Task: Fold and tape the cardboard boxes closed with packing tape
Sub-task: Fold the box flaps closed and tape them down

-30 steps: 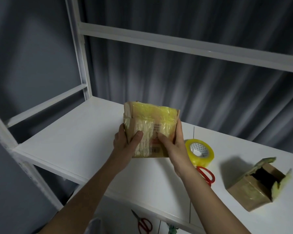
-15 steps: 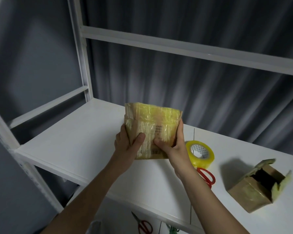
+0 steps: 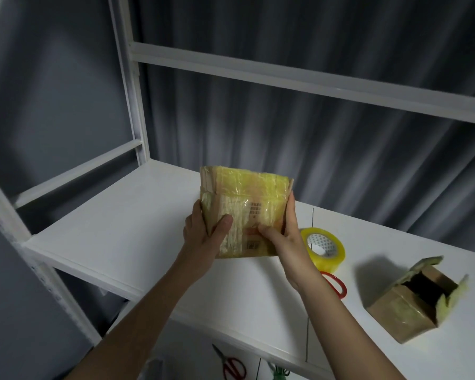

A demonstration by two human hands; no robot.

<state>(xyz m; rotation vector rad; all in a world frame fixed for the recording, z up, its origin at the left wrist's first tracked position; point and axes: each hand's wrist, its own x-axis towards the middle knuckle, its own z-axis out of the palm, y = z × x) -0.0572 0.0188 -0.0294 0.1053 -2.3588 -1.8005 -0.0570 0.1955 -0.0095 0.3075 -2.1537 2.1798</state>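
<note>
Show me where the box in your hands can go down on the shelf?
Bare shelf lies left of the held box, out to the white post. It is crowded right: tape roll, red scissors, open box.

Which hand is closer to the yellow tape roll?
The right hand. It grips the taped box's right side, just left of the tape roll in the picture. The left hand grips the box's far side.

Dim, cool light; soft shadows (wide-angle bending at edges), slight blur.
</note>
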